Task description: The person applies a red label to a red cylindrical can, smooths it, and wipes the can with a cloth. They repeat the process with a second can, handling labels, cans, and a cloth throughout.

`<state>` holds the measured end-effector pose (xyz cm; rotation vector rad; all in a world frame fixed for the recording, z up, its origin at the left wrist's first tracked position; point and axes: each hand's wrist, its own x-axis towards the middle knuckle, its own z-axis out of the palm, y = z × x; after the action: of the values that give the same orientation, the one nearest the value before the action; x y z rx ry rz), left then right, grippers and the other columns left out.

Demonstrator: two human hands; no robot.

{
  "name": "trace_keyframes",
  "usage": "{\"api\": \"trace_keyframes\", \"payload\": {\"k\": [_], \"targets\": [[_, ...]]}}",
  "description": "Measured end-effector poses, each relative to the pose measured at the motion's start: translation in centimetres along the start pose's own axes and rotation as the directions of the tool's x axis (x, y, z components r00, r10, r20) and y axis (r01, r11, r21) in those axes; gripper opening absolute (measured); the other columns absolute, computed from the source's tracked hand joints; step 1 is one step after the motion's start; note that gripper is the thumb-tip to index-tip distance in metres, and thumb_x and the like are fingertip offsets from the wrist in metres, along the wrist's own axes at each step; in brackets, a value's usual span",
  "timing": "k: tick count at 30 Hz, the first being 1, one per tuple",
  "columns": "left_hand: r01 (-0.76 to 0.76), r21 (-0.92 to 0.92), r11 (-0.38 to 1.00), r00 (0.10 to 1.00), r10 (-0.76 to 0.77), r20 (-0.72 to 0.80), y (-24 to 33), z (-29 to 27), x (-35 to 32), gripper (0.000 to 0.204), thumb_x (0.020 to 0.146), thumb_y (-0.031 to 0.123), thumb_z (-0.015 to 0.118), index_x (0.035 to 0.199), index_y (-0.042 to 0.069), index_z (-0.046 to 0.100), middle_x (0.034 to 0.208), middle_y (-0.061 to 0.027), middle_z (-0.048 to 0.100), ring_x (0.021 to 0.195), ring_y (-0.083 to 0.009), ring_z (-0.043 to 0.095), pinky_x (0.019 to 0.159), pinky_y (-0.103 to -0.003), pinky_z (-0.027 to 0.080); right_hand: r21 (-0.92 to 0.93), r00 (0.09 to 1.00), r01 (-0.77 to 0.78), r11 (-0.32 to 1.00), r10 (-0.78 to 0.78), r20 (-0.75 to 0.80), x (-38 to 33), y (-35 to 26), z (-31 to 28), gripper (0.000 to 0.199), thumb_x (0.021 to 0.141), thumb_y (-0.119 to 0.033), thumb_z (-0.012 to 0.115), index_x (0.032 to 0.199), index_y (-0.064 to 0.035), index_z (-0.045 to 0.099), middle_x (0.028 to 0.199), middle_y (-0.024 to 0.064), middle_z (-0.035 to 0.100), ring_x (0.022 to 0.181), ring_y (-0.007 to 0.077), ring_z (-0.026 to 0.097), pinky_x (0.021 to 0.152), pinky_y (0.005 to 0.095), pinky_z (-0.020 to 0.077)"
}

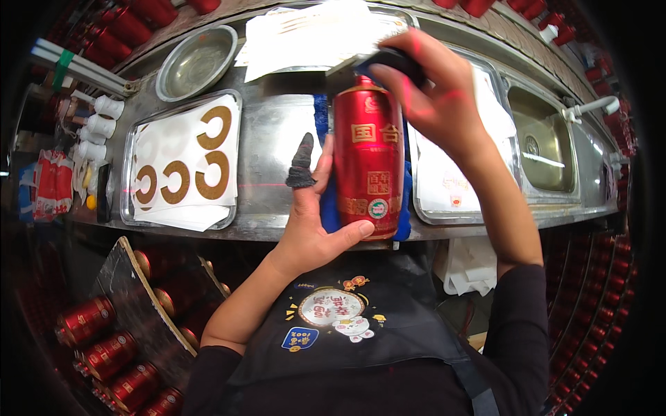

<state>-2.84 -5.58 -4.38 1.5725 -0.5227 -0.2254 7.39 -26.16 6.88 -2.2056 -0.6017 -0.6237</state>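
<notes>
A red bottle (pixel 370 166) with gold lettering lies on a blue cloth (pixel 405 201), its neck pointing away from me. My left hand (pixel 312 222) braces its lower left side, with the thumb across the base end and a finger along the edge. Black wrapping covers the raised index finger; the other fingers are partly hidden. Over the bottle's neck, my right hand (pixel 444 97) is closed round a black-handled tool (pixel 399 64). A flat, dark part extends left from that handle, smeared by motion, so I cannot tell its exact kind.
Left stands a metal tray (pixel 234 152) with a sheet of gold C-shaped labels (pixel 216 173); a metal bowl (pixel 198 64) sits behind it. White papers (pixel 298 35) lie at the back. Another tray (pixel 444 216) and a sink (pixel 544 149) are right. Red bottles (pixel 114 353) fill the lower left.
</notes>
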Motion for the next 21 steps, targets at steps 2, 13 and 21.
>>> {"api": "trace_keyframes", "payload": {"k": [2,13,21], "targets": [[-0.001,0.084,0.996,1.000,0.002,-0.016,0.3,-0.1,0.0,0.124,0.082,0.021,0.084,0.160,0.001,-0.010,0.169,-0.0243,0.014,0.154,-0.0318,0.026,0.125,-0.044,0.022,0.123,0.986,-0.110,0.986,0.124,-0.111,-2.5,-1.3,-0.2,0.020,0.084,-0.005,0.076,0.102,-0.0005,0.067,0.085,0.0143,0.070,0.078,0.0257,0.072,0.068,0.0314,0.0563],[0.023,-0.014,1.000,1.000,-0.023,-0.004,0.9,-0.2,0.8,0.118,0.081,0.026,0.085,0.161,-0.005,0.003,0.165,-0.0241,0.023,0.152,-0.0307,0.030,0.125,-0.042,0.019,0.350,0.954,-0.147,0.925,0.226,-0.195,-8.2,1.5,0.7,0.020,0.092,-0.007,0.074,0.109,-0.0001,0.065,0.096,0.0047,0.069,0.085,0.0107,0.063,0.078,0.0231,0.0518],[0.053,-0.077,0.996,0.998,-0.055,-0.021,1.1,-0.1,0.7,0.116,0.082,0.020,0.084,0.161,-0.005,0.004,0.164,-0.0237,0.024,0.152,-0.0296,0.029,0.125,-0.042,0.021,0.252,0.990,0.050,0.967,-0.014,-0.142,-5.3,1.5,0.2,0.017,0.089,-0.009,0.073,0.104,-0.0019,0.069,0.086,0.0116,0.073,0.081,0.0182,0.073,0.070,0.0296,0.0570]]}}
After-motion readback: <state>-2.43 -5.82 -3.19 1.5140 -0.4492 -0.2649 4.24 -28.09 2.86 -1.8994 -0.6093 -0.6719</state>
